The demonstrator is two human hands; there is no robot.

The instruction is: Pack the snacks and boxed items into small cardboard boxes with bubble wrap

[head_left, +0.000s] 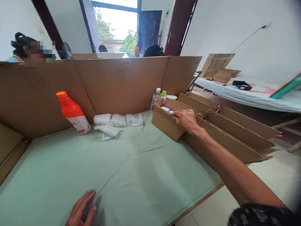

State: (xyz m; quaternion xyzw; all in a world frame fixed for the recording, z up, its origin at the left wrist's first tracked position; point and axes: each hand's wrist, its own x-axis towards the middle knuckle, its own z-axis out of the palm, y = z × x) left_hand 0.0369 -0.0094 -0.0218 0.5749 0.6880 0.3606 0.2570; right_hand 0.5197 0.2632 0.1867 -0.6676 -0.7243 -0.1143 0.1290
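Note:
My right hand [187,120] is at the near upper edge of a small brown cardboard box [166,125], its fingers curled over the rim. Small white and purple packs [166,109] show inside the box, just beyond my fingertips. Some of the fingers are hidden, so any item inside the grip cannot be seen. My left hand [82,208] lies low in the picture over the pale green tabletop [113,179]. Its thumb and fingers are apart and it holds nothing.
Long open cardboard trays [225,138] stand along the right side. An orange-capped red bottle [74,111] leans before the cardboard screen [124,84], beside bubble-wrap rolls [118,120]. A clear bottle [156,98] stands behind the box. Other people sit beyond the screen.

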